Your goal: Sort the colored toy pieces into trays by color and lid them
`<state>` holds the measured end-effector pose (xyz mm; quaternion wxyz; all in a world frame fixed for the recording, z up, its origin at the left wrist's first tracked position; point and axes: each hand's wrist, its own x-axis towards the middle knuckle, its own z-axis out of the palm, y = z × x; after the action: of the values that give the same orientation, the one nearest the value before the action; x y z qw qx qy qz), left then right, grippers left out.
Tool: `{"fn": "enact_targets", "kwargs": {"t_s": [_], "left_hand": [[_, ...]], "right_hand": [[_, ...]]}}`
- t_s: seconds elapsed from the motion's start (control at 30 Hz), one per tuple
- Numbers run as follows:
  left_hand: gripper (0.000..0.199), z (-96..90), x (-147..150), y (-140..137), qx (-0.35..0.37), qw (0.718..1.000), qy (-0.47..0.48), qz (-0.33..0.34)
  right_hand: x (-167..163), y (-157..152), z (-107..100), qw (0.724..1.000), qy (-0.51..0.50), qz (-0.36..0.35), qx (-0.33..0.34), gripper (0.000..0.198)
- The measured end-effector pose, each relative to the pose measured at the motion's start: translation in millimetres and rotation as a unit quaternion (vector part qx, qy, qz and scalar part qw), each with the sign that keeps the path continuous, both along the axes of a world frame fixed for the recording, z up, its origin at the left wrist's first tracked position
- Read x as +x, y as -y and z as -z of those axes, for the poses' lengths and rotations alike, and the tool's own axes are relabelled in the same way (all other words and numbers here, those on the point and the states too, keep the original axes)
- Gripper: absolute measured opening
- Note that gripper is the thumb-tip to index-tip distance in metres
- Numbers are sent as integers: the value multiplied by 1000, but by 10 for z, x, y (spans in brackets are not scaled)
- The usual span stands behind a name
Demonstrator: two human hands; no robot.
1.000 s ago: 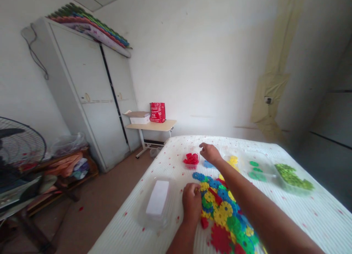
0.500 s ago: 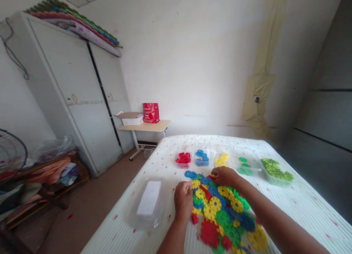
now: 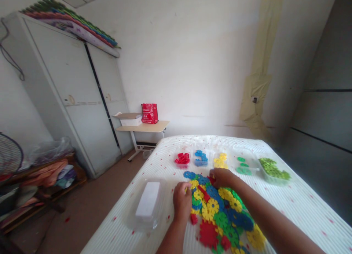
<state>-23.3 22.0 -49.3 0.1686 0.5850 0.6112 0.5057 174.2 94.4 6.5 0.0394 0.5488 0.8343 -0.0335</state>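
A loose pile of plastic snowflake discs point(image 3: 221, 219) in yellow, blue, green and red lies on the table. My right hand point(image 3: 223, 178) reaches over the far side of the pile, its fingers pinched at a small red plastic piece point(image 3: 211, 180). At the pile's left edge, my left hand point(image 3: 182, 199) is curled with thumb and fingers close together; a bit of yellow shows at them, but what they hold is hidden. Near this hand lie a small red block point(image 3: 194, 219), a red square piece point(image 3: 208, 233) and yellow discs point(image 3: 209, 209).
Behind the pile stand clear tubs of red pieces point(image 3: 182, 159), blue pieces point(image 3: 201, 158), yellow pieces point(image 3: 220, 161) and green discs point(image 3: 243, 169). A tub of light green pieces point(image 3: 273, 170) stands right. Left is a clear container with a white block point(image 3: 148, 199).
The view has shifted slightly. My right hand has lowered a little at the red piece; my left hand stays at the pile's left edge.
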Motion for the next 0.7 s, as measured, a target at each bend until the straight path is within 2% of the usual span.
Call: {"fn": "enact_targets", "kwargs": {"t_s": [0.23, 0.5, 0.7], "left_hand": [[19, -8, 0, 1, -2, 1000, 4, -3], [19, -13, 0, 2, -3, 1000, 0, 2], [17, 1, -5, -6, -1, 1000, 8, -3]], "right_hand": [[-32, 48, -7, 1000, -3, 12, 13, 32], [-30, -50, -47, 1000, -11, 11, -22, 29], [-139, -1, -90, 999, 2, 37, -14, 32]]}}
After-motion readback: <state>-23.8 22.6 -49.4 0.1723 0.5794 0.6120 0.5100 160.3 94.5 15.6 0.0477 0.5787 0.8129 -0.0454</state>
